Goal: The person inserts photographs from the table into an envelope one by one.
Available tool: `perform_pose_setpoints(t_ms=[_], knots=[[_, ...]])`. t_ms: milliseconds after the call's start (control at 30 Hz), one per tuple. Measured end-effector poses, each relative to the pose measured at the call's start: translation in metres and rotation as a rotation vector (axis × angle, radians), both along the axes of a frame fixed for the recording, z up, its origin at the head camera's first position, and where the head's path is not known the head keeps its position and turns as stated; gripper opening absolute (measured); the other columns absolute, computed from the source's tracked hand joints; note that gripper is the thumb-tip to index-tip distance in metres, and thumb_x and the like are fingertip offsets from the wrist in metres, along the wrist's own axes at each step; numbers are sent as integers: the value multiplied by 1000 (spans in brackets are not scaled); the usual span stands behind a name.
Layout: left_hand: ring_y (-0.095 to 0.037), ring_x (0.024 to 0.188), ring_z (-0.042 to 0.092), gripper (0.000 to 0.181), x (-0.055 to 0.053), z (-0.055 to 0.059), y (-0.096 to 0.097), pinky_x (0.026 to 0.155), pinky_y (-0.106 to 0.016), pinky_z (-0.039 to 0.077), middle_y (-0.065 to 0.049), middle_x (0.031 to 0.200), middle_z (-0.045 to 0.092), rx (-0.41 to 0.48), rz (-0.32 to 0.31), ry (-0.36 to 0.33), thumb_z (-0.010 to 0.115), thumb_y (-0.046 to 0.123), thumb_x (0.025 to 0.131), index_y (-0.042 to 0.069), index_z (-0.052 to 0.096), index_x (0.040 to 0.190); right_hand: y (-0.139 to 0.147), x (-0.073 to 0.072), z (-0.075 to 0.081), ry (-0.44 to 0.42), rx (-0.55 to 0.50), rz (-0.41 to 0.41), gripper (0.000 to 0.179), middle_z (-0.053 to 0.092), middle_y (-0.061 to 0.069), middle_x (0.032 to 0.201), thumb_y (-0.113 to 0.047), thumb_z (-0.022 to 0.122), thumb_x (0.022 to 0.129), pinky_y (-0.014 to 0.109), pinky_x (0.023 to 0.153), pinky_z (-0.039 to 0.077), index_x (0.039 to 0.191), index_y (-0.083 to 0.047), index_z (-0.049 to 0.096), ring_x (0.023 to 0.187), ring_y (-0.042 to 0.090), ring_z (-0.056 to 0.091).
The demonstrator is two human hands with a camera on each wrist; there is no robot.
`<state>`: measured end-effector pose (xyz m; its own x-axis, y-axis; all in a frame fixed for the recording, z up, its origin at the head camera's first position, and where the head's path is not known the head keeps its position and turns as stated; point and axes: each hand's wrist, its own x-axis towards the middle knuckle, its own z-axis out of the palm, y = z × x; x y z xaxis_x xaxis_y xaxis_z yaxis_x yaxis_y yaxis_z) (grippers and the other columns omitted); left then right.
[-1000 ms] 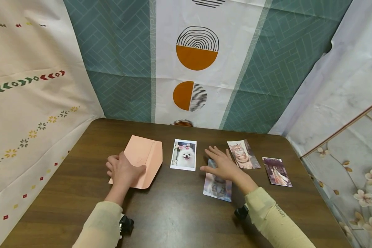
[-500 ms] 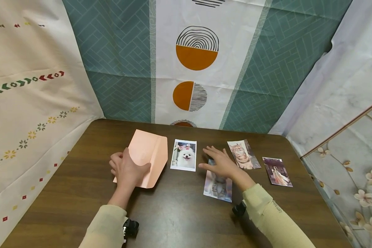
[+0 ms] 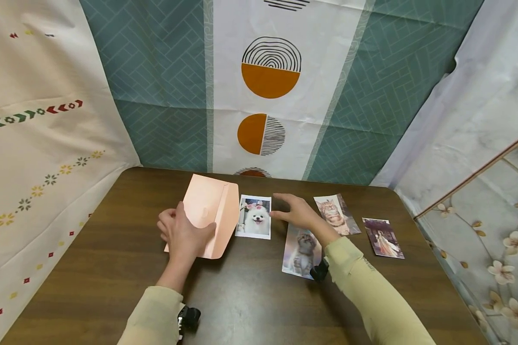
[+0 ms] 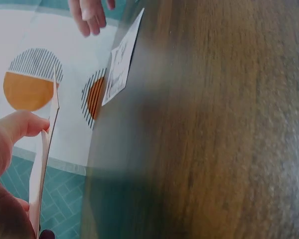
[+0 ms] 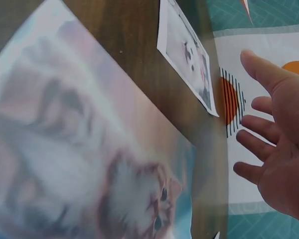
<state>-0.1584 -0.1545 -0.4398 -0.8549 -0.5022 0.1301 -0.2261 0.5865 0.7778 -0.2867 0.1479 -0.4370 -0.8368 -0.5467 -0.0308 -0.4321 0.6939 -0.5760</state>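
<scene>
Compared with a second ago, the pink envelope point(image 3: 205, 206) in my left hand point(image 3: 183, 235) has shifted right and away from me, so its flap side now comes just beside the white dog photo point(image 3: 256, 220), which lies where it was on the table point(image 3: 241, 302). My right hand point(image 3: 300, 213) has shifted left, baring the face on the grey kitten card point(image 3: 303, 254). The orange cat card point(image 3: 333, 215) and the purple card point(image 3: 383, 238) lie unchanged farther right.

As for my hands, the left is clamped on the envelope, thumb across its face and fingers curled at its left edge. The right holds nothing: its thumb stands apart from the loosely bent fingers, hovering near the dog photo's right edge.
</scene>
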Motion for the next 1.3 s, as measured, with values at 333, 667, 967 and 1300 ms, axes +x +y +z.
perform_pose_setpoints(t_ms=[333,667,967,1300], knots=[[-50,128,30,98,0,3,5,102,-66,30,-31,135,34,-10,-13,-7,90,29,74,-4,43,153,-13,-25,-3,-29,-1,-51,70,50,17,162,-33,74,103,56,117,42,160,-4,47,147,39,49],[-50,126,31,96,-2,3,11,103,-65,32,-28,133,35,-21,-8,4,88,27,75,-4,43,154,-19,-43,-12,-28,1,-71,67,56,19,156,-28,77,101,52,115,46,157,-1,51,141,38,56],[-49,127,30,97,-4,4,11,103,-64,32,-28,133,35,-21,-16,-3,87,28,75,-4,42,155,-25,-50,-14,-32,-21,-104,60,66,18,143,-23,79,98,49,108,52,149,1,59,130,35,64],[-50,127,31,96,-5,2,7,102,-66,32,-29,134,35,-21,-17,-4,89,28,75,-4,43,153,-36,-56,-20,14,39,-107,56,69,19,136,-21,81,97,46,108,51,144,3,63,126,34,65]])
